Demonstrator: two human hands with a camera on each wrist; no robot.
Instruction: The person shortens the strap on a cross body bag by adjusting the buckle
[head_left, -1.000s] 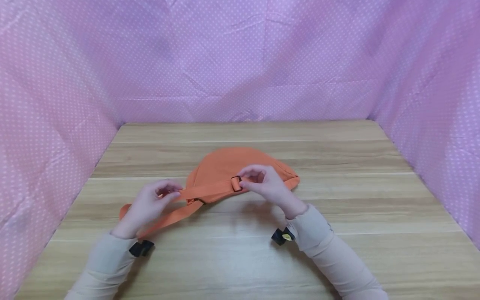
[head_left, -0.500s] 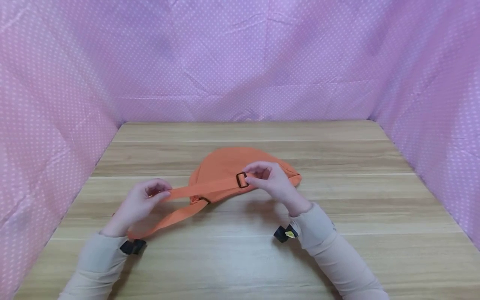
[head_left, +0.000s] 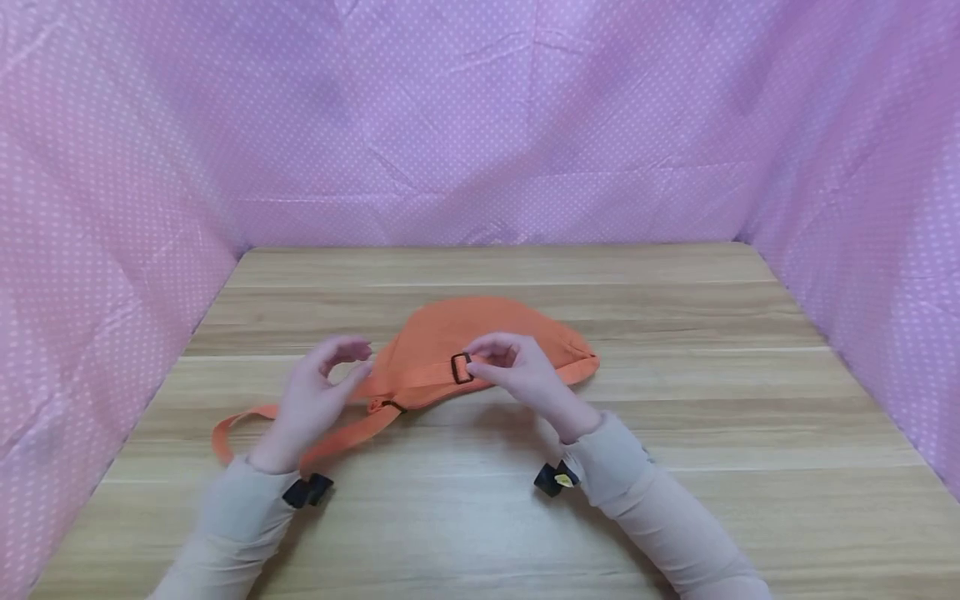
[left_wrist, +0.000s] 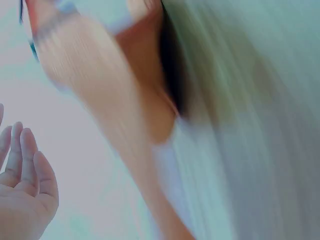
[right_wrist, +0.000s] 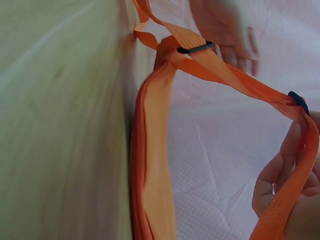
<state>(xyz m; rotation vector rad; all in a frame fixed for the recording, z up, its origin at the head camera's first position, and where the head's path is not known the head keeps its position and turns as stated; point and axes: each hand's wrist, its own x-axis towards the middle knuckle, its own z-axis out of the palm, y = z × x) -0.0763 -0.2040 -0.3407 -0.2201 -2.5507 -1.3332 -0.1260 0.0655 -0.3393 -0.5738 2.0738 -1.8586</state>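
Note:
An orange fanny pack (head_left: 480,321) lies on the table, its strap (head_left: 423,377) drawn across the front. My right hand (head_left: 517,365) pinches the strap with thumb and forefinger beside a dark slide buckle (head_left: 461,368). In the right wrist view the strap passes the right hand (right_wrist: 287,187) and runs to a dark ring (right_wrist: 196,48) at the bag's end. Thumb and fingers parted, my left hand (head_left: 315,404) is at the bag's left end, overlapping the strap. The left wrist view shows the left hand (left_wrist: 30,185) with fingers extended, apart from the blurred strap.
A strap loop (head_left: 223,437) spreads over the wooden table (head_left: 465,525) at the left. Pink dotted cloth (head_left: 480,125) stands along the back and both sides. A black wrist mount (head_left: 307,492) sits by the left cuff, another by the right.
My left hand pulled the strap left, then let go and moved back right, its fingers spreading. My right hand shifted slightly right, then back left with the buckle.

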